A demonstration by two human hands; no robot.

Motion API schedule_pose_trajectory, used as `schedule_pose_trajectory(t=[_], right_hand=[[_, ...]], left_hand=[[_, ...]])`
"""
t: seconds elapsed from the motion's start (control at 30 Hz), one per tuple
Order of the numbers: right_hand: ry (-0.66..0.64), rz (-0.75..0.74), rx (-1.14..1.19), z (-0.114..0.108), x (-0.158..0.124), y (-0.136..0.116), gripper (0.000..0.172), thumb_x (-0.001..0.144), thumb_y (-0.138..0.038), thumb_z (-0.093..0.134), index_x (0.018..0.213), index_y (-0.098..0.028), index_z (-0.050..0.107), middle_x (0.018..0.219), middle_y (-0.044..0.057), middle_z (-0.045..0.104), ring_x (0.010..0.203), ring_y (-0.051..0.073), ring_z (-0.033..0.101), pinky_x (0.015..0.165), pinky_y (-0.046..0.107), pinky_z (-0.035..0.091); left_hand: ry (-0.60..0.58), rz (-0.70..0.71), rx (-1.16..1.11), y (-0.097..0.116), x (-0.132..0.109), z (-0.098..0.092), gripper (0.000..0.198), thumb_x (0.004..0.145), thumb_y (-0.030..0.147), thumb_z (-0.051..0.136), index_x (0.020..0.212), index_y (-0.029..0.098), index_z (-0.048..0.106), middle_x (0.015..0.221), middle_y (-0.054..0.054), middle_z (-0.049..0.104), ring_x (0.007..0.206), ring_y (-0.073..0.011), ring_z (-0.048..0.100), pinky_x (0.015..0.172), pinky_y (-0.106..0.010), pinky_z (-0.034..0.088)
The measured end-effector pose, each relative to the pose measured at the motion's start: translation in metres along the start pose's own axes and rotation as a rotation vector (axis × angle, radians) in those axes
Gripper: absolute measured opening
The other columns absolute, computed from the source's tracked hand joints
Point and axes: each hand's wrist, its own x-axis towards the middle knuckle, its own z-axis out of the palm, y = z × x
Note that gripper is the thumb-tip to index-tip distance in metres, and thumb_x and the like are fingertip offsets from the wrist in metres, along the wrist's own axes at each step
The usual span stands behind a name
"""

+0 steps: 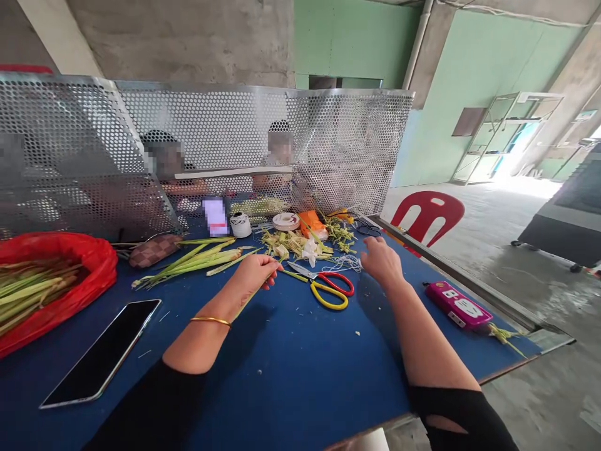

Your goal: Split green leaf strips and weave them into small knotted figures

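Note:
My left hand (256, 270) is closed round a thin green leaf strip (253, 293) that slants down under my wrist, above the blue table (291, 369). My right hand (382, 260) reaches forward, fingers curled downward over a tangle of white thread (345, 263); what it holds, if anything, is hidden. Between my hands lie scissors (323, 285) with one red and one yellow handle. Beyond them sits a heap of leaf cuttings (300, 244).
A red bag of green leaves (51, 282) stands at the left, a black phone (101, 354) lies near it. A bundle of long leaves (197, 258), a checked pouch (153, 249), thread spools (240, 224), a pink phone (457, 305). A perforated metal screen (211, 144) with people behind. A red chair (429, 213).

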Motion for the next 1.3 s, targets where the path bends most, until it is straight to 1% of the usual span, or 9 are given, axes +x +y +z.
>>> schedule_pose_trajectory(t=[0.2,0.33,0.47,0.6,0.63,0.7,0.8,0.97,1.3], right_hand=[[-0.319,-0.247,0.032,0.013,-0.032,-0.043,0.016,0.069,-0.028,0.067,0.082,-0.019,0.064,0.084,0.006,0.066,0.075,0.019,0.059,0.062,0.025,0.037],[-0.358,-0.247,0.01,0.036,-0.046,-0.064,0.04,0.064,-0.01,0.063,0.103,-0.013,0.06,0.099,0.016,0.064,0.09,0.026,0.059,0.068,0.028,0.036],[-0.433,-0.207,0.078,0.029,-0.062,-0.061,0.067,0.064,-0.005,0.059,0.129,-0.014,0.046,0.096,0.015,0.067,0.087,0.027,0.061,0.067,0.03,0.039],[-0.544,-0.174,0.237,0.006,-0.092,-0.035,0.046,0.074,-0.018,0.058,0.12,-0.023,0.057,0.093,0.006,0.069,0.074,0.019,0.062,0.058,0.025,0.043],[-0.597,-0.149,0.317,0.0,-0.1,-0.028,0.038,0.078,-0.025,0.056,0.117,-0.024,0.059,0.085,0.003,0.068,0.061,0.014,0.058,0.05,0.023,0.04],[-0.826,0.152,0.732,-0.014,-0.114,-0.015,0.039,0.075,-0.032,0.063,0.114,-0.025,0.06,0.066,-0.002,0.061,0.038,0.008,0.042,0.034,0.02,0.027],[-0.885,0.41,1.125,-0.031,-0.128,-0.007,0.027,0.075,-0.041,0.067,0.093,-0.023,0.06,0.058,-0.005,0.05,0.032,0.003,0.03,0.03,0.017,0.018],[-0.901,0.482,1.442,-0.039,-0.129,-0.015,0.027,0.08,-0.047,0.063,0.092,-0.023,0.059,0.071,-0.001,0.056,0.043,0.006,0.039,0.036,0.016,0.027],[-0.923,0.501,1.465,-0.018,-0.116,-0.036,0.028,0.086,-0.05,0.054,0.093,-0.022,0.055,0.07,0.0,0.055,0.049,0.01,0.047,0.039,0.018,0.031]], left_hand=[[0.043,0.047,0.008,-0.006,0.008,-0.008,0.017,0.074,0.03,0.062,0.069,0.014,0.063,0.057,0.003,0.053,0.046,-0.0079,0.049,0.041,-0.019,0.037],[0.062,0.076,0.008,-0.006,0.008,-0.013,0.018,0.074,0.032,0.063,0.069,0.015,0.064,0.058,0.003,0.054,0.046,-0.0073,0.049,0.04,-0.018,0.035],[0.067,0.086,0.0,-0.005,0.007,-0.014,0.017,0.075,0.029,0.062,0.068,0.014,0.064,0.058,0.002,0.055,0.045,-0.0071,0.049,0.04,-0.017,0.034],[0.069,0.087,-0.014,-0.005,0.008,-0.014,0.015,0.076,0.025,0.059,0.068,0.014,0.064,0.057,0.001,0.055,0.044,-0.007,0.049,0.039,-0.017,0.033],[0.069,0.086,-0.018,-0.006,0.009,-0.014,0.015,0.076,0.025,0.06,0.067,0.014,0.064,0.057,0.001,0.055,0.044,-0.0069,0.049,0.039,-0.017,0.033],[0.068,0.084,-0.025,-0.006,0.009,-0.014,0.015,0.076,0.025,0.061,0.067,0.014,0.064,0.057,0.001,0.056,0.044,-0.0066,0.049,0.039,-0.016,0.032],[0.069,0.082,-0.036,-0.007,0.009,-0.013,0.014,0.075,0.025,0.061,0.067,0.014,0.065,0.057,0.001,0.056,0.044,-0.0065,0.049,0.039,-0.016,0.032],[0.067,0.095,-0.052,-0.007,0.009,-0.012,0.013,0.076,0.022,0.06,0.068,0.014,0.065,0.058,0.001,0.057,0.044,-0.0075,0.05,0.039,-0.017,0.033],[0.034,0.114,-0.057,-0.004,0.004,-0.009,0.014,0.077,0.025,0.061,0.068,0.015,0.064,0.058,0.001,0.057,0.046,-0.0085,0.052,0.04,-0.018,0.035]])
